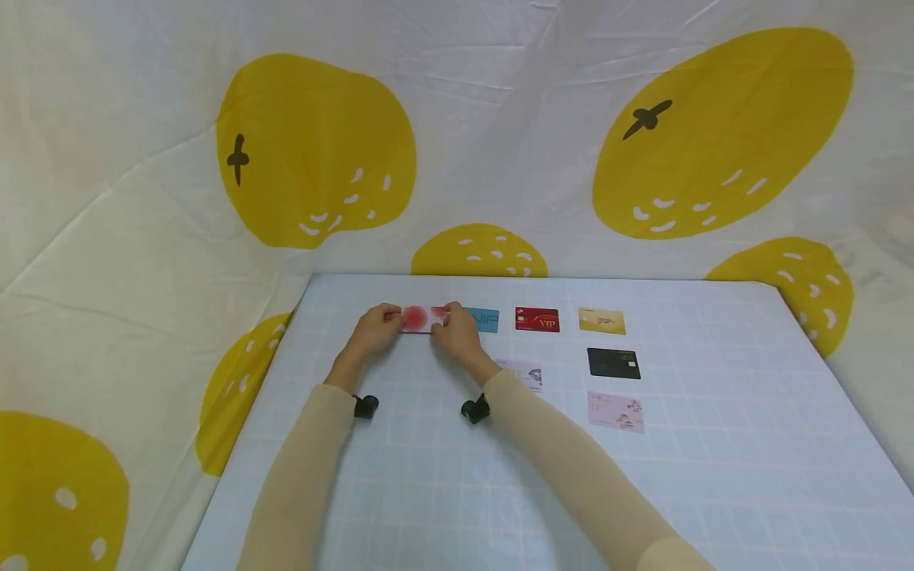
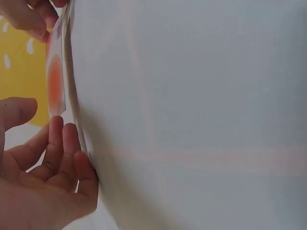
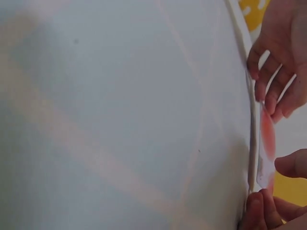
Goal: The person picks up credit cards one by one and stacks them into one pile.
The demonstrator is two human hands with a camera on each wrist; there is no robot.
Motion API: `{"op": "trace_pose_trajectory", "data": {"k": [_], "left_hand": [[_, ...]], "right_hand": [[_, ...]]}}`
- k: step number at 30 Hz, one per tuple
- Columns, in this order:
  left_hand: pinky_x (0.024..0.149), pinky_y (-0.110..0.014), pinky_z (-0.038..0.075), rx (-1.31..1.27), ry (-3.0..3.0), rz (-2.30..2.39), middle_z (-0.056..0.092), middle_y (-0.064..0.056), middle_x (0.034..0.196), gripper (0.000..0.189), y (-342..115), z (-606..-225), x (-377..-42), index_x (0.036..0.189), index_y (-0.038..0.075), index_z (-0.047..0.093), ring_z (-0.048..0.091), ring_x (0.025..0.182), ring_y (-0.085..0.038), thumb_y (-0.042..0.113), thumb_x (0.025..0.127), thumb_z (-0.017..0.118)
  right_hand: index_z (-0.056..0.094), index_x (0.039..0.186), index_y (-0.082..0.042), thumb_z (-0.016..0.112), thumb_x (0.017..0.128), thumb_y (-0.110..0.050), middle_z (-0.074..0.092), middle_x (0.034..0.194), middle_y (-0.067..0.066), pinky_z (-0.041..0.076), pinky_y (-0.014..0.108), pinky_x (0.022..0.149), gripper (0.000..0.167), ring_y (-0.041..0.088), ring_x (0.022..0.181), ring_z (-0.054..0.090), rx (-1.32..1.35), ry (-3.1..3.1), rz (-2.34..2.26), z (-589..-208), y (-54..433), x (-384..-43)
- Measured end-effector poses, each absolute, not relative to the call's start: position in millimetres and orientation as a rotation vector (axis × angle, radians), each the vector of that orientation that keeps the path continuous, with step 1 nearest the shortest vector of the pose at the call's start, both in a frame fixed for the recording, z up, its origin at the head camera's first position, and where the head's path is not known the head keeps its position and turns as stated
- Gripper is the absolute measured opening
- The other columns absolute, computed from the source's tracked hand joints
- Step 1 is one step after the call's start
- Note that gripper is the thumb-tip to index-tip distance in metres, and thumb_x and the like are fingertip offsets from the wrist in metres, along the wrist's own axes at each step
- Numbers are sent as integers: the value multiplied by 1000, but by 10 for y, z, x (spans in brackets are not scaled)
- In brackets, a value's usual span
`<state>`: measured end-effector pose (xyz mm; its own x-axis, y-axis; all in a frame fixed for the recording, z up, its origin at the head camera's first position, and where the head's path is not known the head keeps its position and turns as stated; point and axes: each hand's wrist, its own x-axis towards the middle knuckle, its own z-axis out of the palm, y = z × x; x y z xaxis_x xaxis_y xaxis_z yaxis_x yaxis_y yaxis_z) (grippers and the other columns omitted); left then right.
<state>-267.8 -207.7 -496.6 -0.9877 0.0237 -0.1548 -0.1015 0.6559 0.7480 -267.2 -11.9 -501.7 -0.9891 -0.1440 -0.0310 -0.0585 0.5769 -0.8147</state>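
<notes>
A white card with red circles (image 1: 415, 319) lies at the far left of the table, between both hands. My left hand (image 1: 376, 329) is at its left end; in the left wrist view its fingertips (image 2: 56, 123) touch the card's end, and the thumb stands apart. At the right end, my right hand (image 1: 459, 333) holds the card between thumb and fingers, covering part of it. A blue card (image 1: 487, 320) lies just right of this hand, partly hidden. Beneath the right wrist, a pale card with a grey print (image 1: 530, 375) is partly covered.
Farther right along the back row lie a red VIP card (image 1: 538, 319) and a gold card (image 1: 602, 321). A black card (image 1: 613, 363) and a pink floral card (image 1: 616, 411) are below the gold one. A lemon-print cloth (image 1: 500, 159) hangs behind the pale-blue table (image 1: 714, 476).
</notes>
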Motion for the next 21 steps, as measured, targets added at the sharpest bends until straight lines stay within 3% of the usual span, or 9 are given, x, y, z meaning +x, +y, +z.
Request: {"op": "trace_pose_trajectory", "data": {"k": [3,10,21], "left_hand": [[100,-44,44,-80,2741,1264,64,-17,120,42,-2043,-4944,-2653,130,-1,60,57,113,-29,24,98,52],[82,-36,49,-118,2694,1421,69,-13,100,40,-1961,-4940,-2601,129,-2,60,67,81,-21,23,99,55],[74,-31,50,-55,2745,1506,70,-12,98,36,-1783,-4823,-2447,124,-1,66,68,76,-18,23,98,58]], "right_hand": [[53,129,6,64,95,-10,60,96,14,51,34,79,40,26,88,55,-176,2697,-1406,-5009,-92,-2683],[55,128,5,66,94,-10,59,99,15,52,33,73,39,26,86,55,-200,2650,-1488,-4916,24,-2661],[58,128,4,69,93,-14,62,108,17,53,37,83,40,28,96,59,-295,2659,-1525,-4820,312,-2562]]}}
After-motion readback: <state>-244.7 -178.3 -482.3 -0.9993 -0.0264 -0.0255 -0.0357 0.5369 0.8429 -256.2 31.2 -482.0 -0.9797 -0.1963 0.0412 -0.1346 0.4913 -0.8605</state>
